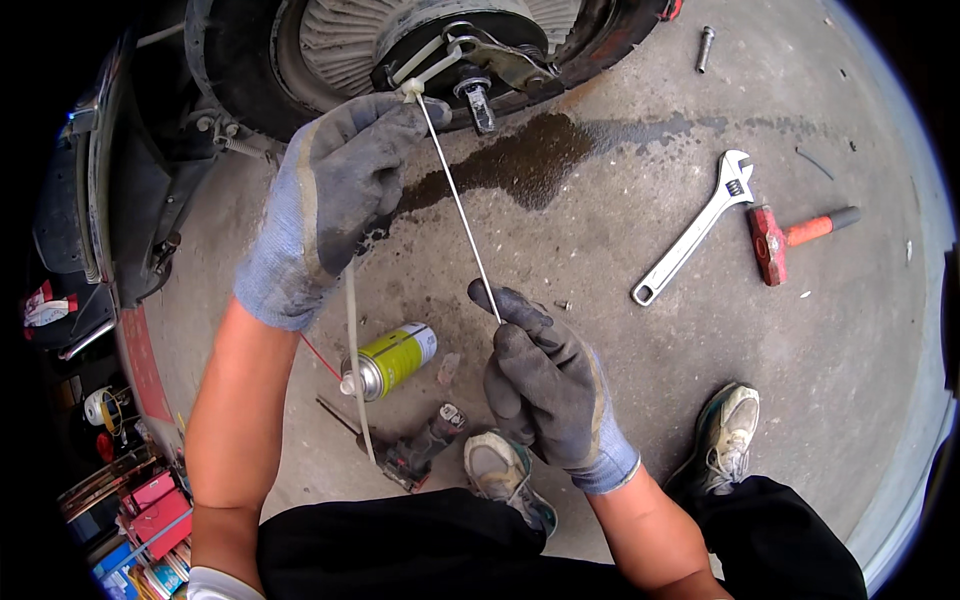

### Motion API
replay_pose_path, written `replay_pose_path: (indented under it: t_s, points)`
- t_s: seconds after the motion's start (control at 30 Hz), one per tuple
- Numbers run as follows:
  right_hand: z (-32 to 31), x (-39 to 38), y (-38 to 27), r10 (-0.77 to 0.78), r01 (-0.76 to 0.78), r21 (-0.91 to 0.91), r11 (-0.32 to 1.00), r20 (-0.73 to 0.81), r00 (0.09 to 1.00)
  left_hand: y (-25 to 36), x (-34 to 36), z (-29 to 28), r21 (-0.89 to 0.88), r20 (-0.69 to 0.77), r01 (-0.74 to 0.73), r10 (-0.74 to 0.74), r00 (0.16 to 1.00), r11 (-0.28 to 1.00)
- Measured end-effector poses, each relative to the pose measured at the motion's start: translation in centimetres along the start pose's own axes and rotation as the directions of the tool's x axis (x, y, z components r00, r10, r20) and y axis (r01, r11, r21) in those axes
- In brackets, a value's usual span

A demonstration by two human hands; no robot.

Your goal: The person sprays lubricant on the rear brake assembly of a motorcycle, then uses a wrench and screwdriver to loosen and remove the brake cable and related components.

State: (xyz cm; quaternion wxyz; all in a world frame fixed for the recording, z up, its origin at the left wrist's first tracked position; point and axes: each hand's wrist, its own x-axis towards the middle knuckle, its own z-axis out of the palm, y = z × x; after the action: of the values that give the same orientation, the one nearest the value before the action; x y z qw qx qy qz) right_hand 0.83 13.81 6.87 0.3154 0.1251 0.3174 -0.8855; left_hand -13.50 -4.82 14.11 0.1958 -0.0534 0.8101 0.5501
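Both of my hands wear grey-coated work gloves with blue cuffs. A long white cable tie (457, 200) stretches between them, its head lying by the brake parts on the wheel hub (410, 55). My left hand (365, 170) is closed around the tie close to that head, beside the hub. Lower down, my right hand (540, 370) pinches the thin tail end between thumb and fingers, and the strip looks straight and taut. Another pale strap (354, 350) hangs below my left hand; its upper end is hidden behind the glove.
On the concrete floor lie a yellow-green spray can (395, 358), a cordless power tool (425, 445), an adjustable wrench (690, 235), a red-headed hammer (770, 245) and a socket (706, 50). A dark wet patch (530, 155) spreads below the tyre (225, 75). Red boxes (160, 515) stand far left.
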Motion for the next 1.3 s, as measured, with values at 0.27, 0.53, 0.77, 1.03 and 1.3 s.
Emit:
replay_pose_path:
  t_s: [0.27,0.53,0.77,1.03,1.3]
  points:
    - [-0.9,0.8,-0.4,0.035,-0.034,-0.069,0.997,0.019,0.999,-3.2,1.3,-0.2,-0.777,0.087,0.031,0.058,0.995,0.628]
    - [-1.8,0.5,-1.1,0.088,-0.084,-0.047,0.995,0.079,0.993,-3.2,2.8,3.0,-0.911,0.041,-0.020,0.139,0.989,0.411]
    - [-4.4,0.4,-3.2,0.178,-0.145,-0.158,0.977,0.220,0.959,-2.6,1.7,4.7,-0.935,-0.013,-0.019,0.018,1.000,0.355]
    - [-8.4,-0.5,-11.0,0.478,-0.444,-0.177,0.878,0.279,0.833,1.1,0.9,8.5,-0.927,-0.106,-0.031,-0.181,0.978,0.375]
    - [-10.5,1.3,-23.3,0.694,-0.593,-0.404,0.697,0.172,0.699,4.2,2.5,13.7,-0.954,-0.291,-0.295,-0.359,0.887,0.044]
